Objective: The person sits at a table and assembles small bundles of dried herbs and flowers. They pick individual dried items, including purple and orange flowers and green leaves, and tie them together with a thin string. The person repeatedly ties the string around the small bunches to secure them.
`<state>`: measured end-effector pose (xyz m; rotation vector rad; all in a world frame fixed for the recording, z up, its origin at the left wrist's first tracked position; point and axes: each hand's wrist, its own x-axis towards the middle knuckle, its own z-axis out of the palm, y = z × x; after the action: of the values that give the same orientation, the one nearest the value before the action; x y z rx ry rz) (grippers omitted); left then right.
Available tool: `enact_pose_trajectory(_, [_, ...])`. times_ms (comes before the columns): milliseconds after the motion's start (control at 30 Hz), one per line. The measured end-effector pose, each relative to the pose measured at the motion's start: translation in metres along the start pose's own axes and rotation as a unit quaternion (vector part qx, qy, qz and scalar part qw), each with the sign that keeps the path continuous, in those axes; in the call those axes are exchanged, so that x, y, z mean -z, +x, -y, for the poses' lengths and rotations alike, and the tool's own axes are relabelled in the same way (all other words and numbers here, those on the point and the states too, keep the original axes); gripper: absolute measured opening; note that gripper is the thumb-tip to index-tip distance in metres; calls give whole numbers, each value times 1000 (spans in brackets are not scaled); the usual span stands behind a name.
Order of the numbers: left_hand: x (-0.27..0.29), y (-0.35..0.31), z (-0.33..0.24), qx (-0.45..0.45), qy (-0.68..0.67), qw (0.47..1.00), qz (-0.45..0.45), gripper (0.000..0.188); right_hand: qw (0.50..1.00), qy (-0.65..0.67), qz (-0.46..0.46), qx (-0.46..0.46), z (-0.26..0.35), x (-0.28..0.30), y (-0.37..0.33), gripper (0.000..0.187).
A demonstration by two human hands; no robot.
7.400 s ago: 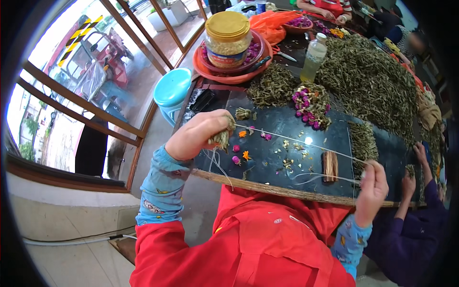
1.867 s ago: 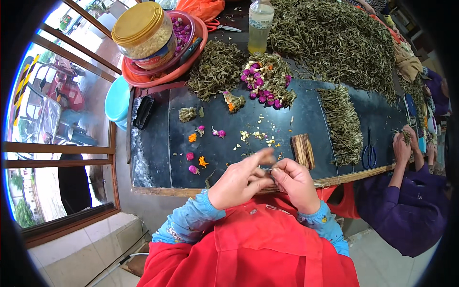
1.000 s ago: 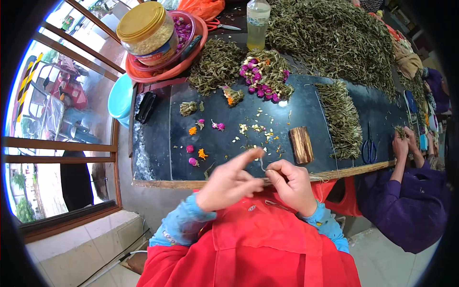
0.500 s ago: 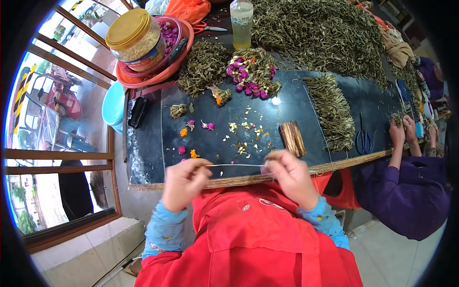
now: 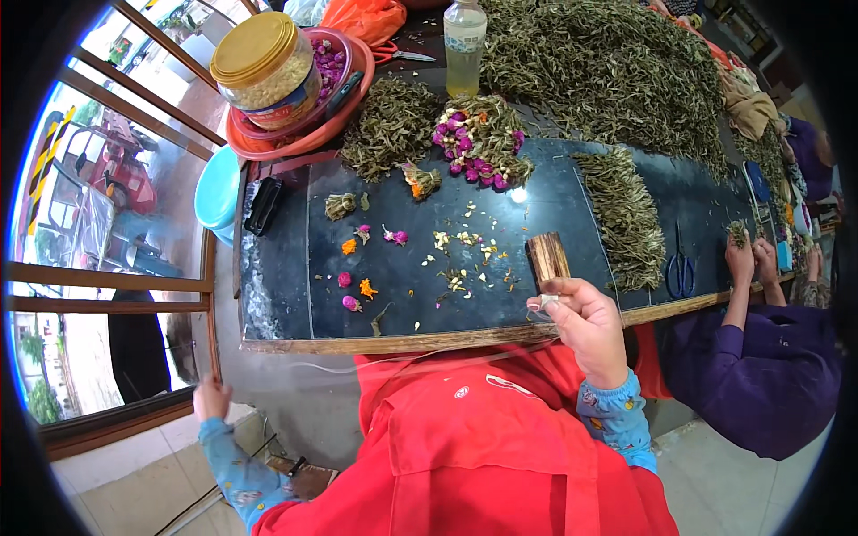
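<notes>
My left hand (image 5: 213, 397) is out at the far left, past the table's corner. Its fingers look closed, though blurred, around the end of a pale thread (image 5: 308, 368). That thread runs in loose, smeared lines across the front of my red apron to my right hand (image 5: 590, 326). Over the front edge of the table, the right hand pinches the thread together with a small pale piece I cannot make out. Just beyond its fingertips is a brown wooden block (image 5: 547, 257). Loose flower heads, among them an orange flower (image 5: 367, 288), and pale petals (image 5: 456, 281) lie on the dark tabletop.
A bundle of dried stems with purple flowers (image 5: 483, 143) lies further back, before a bottle (image 5: 464, 54). Dried leaves (image 5: 599, 71) are heaped behind. Blue scissors (image 5: 680, 268) lie right of a stem row (image 5: 626, 219). A co-worker in purple (image 5: 760, 366) sits at right.
My left hand has swung from the table's front edge far out to the left, drawing the thread long. The right hand has moved slightly right, still pinching.
</notes>
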<state>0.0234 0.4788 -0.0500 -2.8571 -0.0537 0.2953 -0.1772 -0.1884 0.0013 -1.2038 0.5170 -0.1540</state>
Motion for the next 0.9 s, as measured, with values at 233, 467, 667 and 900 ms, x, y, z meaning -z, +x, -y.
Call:
enact_pose_trajectory(233, [164, -85, -295, -247, -640, 712, 152, 54, 994, -16, 99, -41, 4, -38, -7, 24])
enact_pose_trajectory(467, [135, -111, -435, -325, -619, 491, 519, 20, 965, -216, 36, 144, 5, -40, -24, 19])
enact_pose_trajectory(667, [88, -84, -396, -645, -375, 648, 154, 29, 954, -159, -204, 150, 29, 19, -29, 35])
enact_pose_trajectory(900, [138, -49, -296, -434, -184, 863, 183, 22, 986, -116, -17, 114, 9, -2, -14, 36])
